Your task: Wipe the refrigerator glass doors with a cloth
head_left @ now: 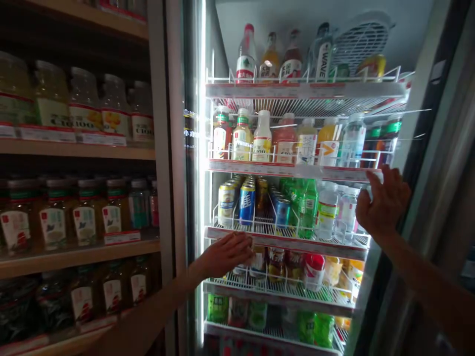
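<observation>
My left hand (227,254) is stretched out in front of the red-edged strip of the can shelf (267,241), its fingers extended to the right and nothing seen in it. Up at the right, my right hand (384,200) is raised with its fingers apart, near the right end of the bottle shelf's label strip (349,174); it holds nothing. Between the hands are a blue can (247,203), a pale can (226,203), a green bottle (308,208) and a clear bottle with a yellow-green label (327,210). Whether either hand touches a shelf, I cannot tell.
The lit cooler holds several wire shelves of drinks. Juice bottles (242,138) stand above the cans, and a WAVE bottle (323,54) is on top. A metal door frame (174,148) edges the left side. Wooden shelves (81,148) with more bottles stand at the left.
</observation>
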A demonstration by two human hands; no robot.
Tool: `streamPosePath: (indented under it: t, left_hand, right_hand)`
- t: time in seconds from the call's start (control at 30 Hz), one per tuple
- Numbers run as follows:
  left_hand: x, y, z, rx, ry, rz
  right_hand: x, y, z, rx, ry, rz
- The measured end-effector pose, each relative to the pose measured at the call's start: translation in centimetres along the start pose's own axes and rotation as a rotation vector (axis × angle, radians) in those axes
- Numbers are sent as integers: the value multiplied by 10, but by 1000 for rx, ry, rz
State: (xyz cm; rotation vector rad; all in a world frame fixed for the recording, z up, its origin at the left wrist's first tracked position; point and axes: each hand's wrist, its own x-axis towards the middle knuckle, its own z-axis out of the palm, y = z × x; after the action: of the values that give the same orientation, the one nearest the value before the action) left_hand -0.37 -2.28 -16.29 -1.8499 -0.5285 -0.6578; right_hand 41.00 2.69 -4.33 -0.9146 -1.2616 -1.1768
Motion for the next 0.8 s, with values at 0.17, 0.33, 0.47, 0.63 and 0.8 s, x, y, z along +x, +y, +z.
streamPosePath:
  t: [0.17,0.33,0.47,0.63,0.8]
  left_hand:
    - [9,-45,-4,79,212,-467]
    - [13,-53,-4,102,279,-538]
    - [0,-21,-3,36,65,-77]
    - [16,-67,-11,122,272,-578]
    - [60,-74,-9,94,283,-359]
  right_hand:
    - [-1,0,2,8,-11,24]
    - [-1,-1,0,17,-26,6]
    - [0,-1,0,18,-25,25]
    - [-1,0,2,22,12,0]
    - [-1,-1,3,16,38,3]
